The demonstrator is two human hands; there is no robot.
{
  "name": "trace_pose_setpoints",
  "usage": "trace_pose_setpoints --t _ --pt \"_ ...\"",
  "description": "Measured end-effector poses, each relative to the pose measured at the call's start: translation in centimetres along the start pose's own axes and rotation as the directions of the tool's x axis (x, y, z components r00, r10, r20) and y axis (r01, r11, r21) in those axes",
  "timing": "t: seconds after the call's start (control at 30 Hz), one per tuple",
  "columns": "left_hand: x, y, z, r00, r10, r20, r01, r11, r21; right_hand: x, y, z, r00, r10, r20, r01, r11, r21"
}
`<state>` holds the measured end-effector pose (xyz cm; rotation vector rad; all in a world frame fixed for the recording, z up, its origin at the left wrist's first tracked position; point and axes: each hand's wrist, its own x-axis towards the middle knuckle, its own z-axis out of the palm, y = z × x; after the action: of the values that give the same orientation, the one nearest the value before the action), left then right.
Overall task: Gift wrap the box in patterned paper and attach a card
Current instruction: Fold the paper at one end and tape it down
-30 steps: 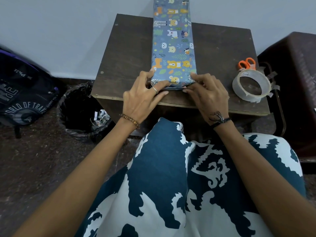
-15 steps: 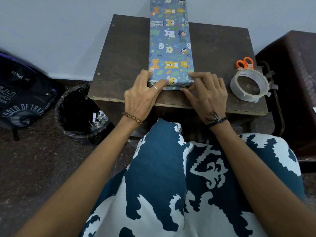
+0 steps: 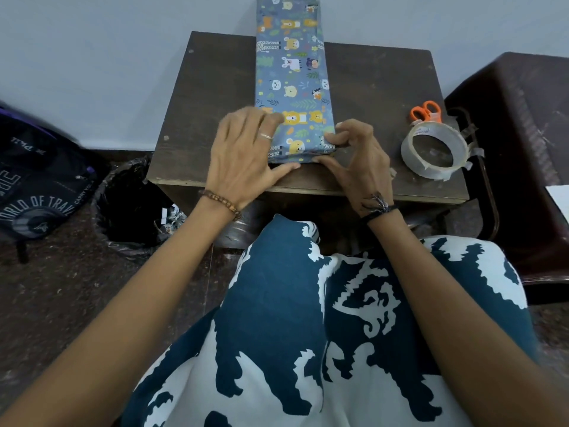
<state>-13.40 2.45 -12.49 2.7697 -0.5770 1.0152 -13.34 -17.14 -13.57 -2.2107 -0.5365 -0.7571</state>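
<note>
the wrapped box (image 3: 294, 84) lies along the middle of the dark surface (image 3: 378, 87). the left hand (image 3: 243, 152) rests flat with spread fingers on its near end. the right hand (image 3: 357, 158) pinches the paper at the near right corner. a tape roll (image 3: 434, 154) and scissors (image 3: 425, 111) are at the right.
</note>
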Motion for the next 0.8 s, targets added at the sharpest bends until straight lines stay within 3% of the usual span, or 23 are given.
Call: trace_pose_setpoints --t 0.1,0.2,0.3,0.43,0.67,0.8 --pt "2.1 0.4 0.8 0.977 0.157 0.147 -0.159 0.987 0.003 0.1 -0.1 -0.1 0.999 0.040 0.031 -0.041 0.998 0.040" --pt "3.1 0.4 1.7 0.931 0.171 0.321 -0.158 0.985 -0.066 0.4 -0.5 -0.5 0.992 0.096 0.076 -0.101 0.993 0.062" --pt "2.9 0.1 2.3 0.923 0.204 0.327 -0.195 0.979 -0.060 0.8 -0.5 -1.5 0.977 0.144 0.156 -0.160 0.982 0.099" --pt "3.0 0.0 2.1 0.917 0.234 0.322 -0.222 0.972 -0.075 0.6 -0.1 -2.6 0.959 0.099 0.267 -0.135 0.984 0.120" --pt "3.2 0.2 1.7 0.899 0.263 0.349 -0.251 0.965 -0.078 0.4 0.2 -0.6 0.985 -0.046 0.167 0.064 0.992 -0.108" --pt "3.5 -0.4 1.2 0.848 0.262 0.461 -0.208 0.964 -0.167 0.4 0.4 -0.7 0.988 -0.055 0.144 0.074 0.988 -0.135"
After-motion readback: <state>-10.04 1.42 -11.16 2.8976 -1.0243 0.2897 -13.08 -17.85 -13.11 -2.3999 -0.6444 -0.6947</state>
